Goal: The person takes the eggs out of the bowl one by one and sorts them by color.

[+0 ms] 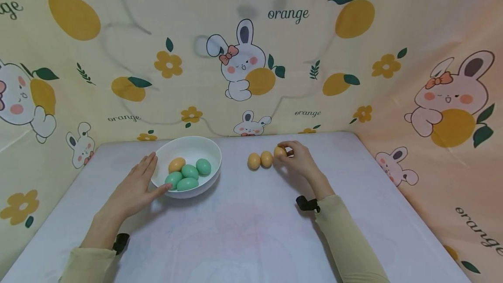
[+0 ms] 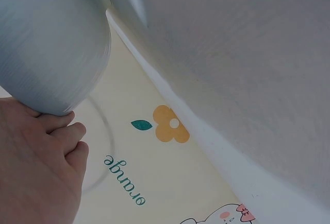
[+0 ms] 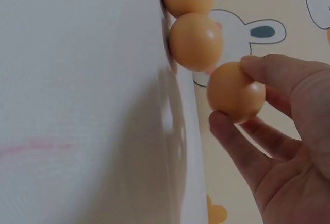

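Cream cloth (image 1: 302,51) printed with rabbits and oranges hangs behind a white tabletop (image 1: 235,235). Toward its back edge, left of centre, a white bowl (image 1: 200,145) carries four smooth green eggs (image 1: 187,184) and one orange egg (image 1: 177,164). Right of the bowl, near the back edge, two shiny orange eggs (image 1: 266,159) sit side by side. Just beside them, the right hand (image 1: 301,160) pinches a third orange egg (image 3: 227,92) between thumb and fingers; the left hand (image 1: 135,187), fingers extended, rests against the bowl's left side.
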{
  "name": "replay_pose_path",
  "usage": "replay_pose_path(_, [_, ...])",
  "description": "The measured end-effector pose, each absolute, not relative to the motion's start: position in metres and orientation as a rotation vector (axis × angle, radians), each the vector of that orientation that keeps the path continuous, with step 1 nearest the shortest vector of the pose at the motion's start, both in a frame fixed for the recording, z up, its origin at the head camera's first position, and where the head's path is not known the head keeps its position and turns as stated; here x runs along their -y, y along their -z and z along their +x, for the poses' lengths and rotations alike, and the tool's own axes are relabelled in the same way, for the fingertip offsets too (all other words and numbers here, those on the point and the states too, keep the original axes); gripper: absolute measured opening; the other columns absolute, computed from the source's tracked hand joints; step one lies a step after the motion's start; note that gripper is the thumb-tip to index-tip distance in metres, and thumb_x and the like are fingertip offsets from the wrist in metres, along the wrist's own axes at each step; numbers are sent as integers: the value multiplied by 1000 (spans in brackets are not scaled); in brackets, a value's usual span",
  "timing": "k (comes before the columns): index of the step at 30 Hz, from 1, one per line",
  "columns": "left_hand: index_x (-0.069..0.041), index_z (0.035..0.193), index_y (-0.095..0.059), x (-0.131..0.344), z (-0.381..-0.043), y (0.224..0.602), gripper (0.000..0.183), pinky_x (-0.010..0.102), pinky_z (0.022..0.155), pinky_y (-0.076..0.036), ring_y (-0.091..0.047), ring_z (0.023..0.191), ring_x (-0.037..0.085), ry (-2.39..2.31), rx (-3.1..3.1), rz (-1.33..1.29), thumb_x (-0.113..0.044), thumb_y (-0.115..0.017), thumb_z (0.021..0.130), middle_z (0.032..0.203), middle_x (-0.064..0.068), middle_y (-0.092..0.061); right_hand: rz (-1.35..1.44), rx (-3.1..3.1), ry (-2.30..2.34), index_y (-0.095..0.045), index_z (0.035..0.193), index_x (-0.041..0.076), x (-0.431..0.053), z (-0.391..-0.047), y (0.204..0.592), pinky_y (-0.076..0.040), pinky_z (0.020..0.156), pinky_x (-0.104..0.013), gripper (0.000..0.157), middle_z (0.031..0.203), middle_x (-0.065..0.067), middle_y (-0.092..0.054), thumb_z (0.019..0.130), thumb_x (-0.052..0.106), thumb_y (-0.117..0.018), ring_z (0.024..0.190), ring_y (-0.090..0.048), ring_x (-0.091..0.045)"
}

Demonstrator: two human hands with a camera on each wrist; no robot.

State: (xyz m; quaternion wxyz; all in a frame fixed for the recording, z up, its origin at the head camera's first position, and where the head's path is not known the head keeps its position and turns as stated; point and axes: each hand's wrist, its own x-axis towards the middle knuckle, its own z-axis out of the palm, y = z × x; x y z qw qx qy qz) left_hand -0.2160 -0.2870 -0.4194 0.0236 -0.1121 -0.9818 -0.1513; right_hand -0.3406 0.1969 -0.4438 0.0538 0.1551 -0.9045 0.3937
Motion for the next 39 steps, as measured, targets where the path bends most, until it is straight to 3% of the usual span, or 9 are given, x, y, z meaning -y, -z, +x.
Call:
replay_pose_path(24, [9, 162, -13, 284, -216, 415, 109, 64, 126, -16, -10, 157, 47, 464, 3042, -345, -69, -53, 98, 171, 27, -10, 415, 2932, -1151, -64, 137, 4, -196, -342, 447, -56, 101, -48, 44, 139, -18, -63, 99, 23, -75, 118, -65, -36])
replay_pose_path(39, [10, 161, -15, 286, -215, 418, 109, 64, 126, -17, -11, 157, 48, 465, 3029, -350, -69, -54, 97, 171, 27, -11, 393, 2947, -1163, -60, 144, 6, -194, -341, 448, -57, 99, -48, 52, 144, -17, -60, 98, 26, -74, 118, -66, -36])
